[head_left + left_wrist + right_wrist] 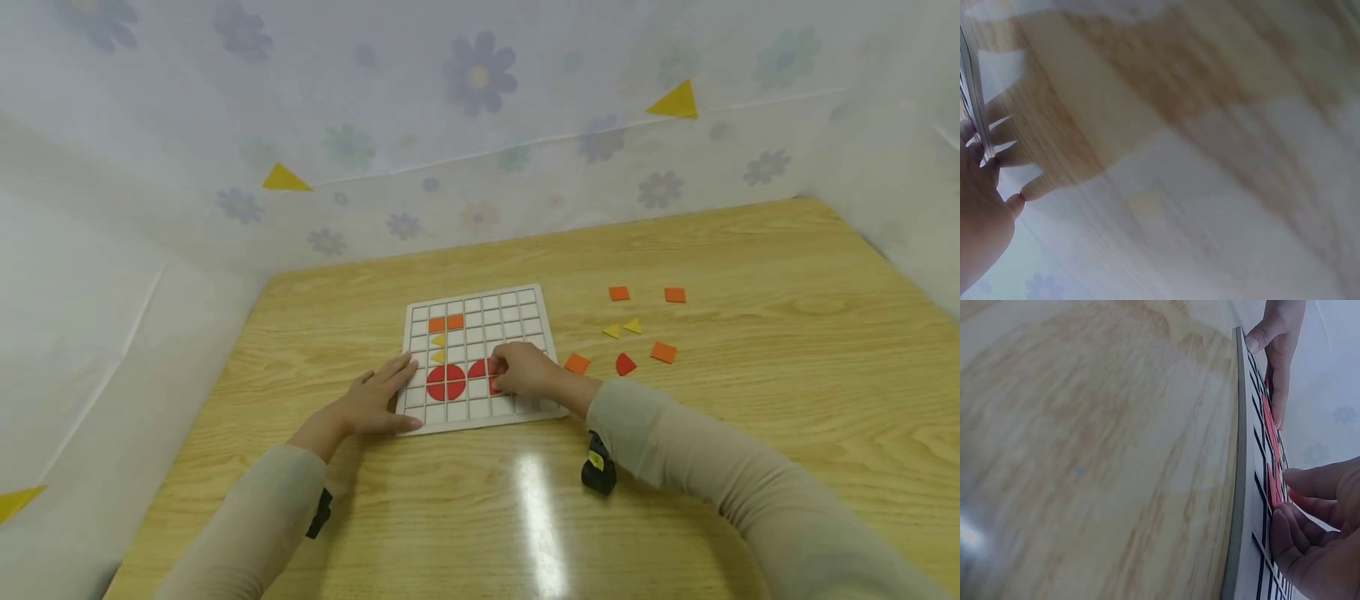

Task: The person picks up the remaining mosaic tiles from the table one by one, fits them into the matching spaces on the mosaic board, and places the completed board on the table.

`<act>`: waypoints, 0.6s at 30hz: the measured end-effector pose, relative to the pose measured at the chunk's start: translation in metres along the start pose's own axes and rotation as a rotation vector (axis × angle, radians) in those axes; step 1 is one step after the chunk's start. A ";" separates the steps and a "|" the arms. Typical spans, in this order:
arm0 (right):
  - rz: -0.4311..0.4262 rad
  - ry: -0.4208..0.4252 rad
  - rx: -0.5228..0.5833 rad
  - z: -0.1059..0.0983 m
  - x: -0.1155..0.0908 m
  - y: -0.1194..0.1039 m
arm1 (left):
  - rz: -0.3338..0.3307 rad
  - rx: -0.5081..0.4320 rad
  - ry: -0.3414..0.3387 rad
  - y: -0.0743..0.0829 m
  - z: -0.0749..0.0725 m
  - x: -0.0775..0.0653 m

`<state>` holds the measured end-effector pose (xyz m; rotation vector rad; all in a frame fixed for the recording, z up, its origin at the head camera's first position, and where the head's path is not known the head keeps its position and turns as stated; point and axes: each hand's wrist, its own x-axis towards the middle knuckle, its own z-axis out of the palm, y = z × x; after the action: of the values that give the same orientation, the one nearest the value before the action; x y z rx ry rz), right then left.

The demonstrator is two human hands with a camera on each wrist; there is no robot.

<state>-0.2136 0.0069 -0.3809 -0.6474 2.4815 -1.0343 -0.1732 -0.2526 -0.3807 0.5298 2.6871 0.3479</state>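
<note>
A white grid board (517, 313) with dark lines lies on the wooden table. My left hand (372, 400) rests on its left edge, fingers spread and thumb at the near corner. Over the board's right part is my right hand (525, 371), its curled thumb and fingers pinching a red quarter-circle piece (492, 386) low at the grid. Another red quarter piece (477, 368) lies just left of the fingertips. Further left, red quarters form a full disc (446, 383). Above it lie two yellow triangles (438, 340) and two orange squares (454, 322). The right wrist view shows the fingertips (1294, 481) close against the red pieces.
Right of the board, several loose orange squares (663, 352), two small yellow triangles (633, 326) and one red quarter piece (625, 365) are scattered on the table (450, 517). White flowered sheeting (480, 150) with yellow triangles stands around the table's back and sides.
</note>
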 end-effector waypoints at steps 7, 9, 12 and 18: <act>-0.038 0.015 0.038 -0.002 -0.003 0.001 | 0.002 -0.002 0.002 0.000 0.000 0.000; -0.057 0.024 0.048 -0.004 -0.005 0.002 | 0.002 0.002 0.004 0.000 0.000 0.000; -0.072 0.037 0.061 -0.008 -0.008 0.004 | 0.003 0.002 0.003 0.000 0.000 0.000; -0.083 0.047 0.093 -0.017 -0.014 0.009 | 0.000 -0.002 -0.002 0.001 0.000 -0.001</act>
<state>-0.2129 0.0298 -0.3743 -0.7105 2.4476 -1.2018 -0.1725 -0.2525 -0.3799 0.5294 2.6843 0.3496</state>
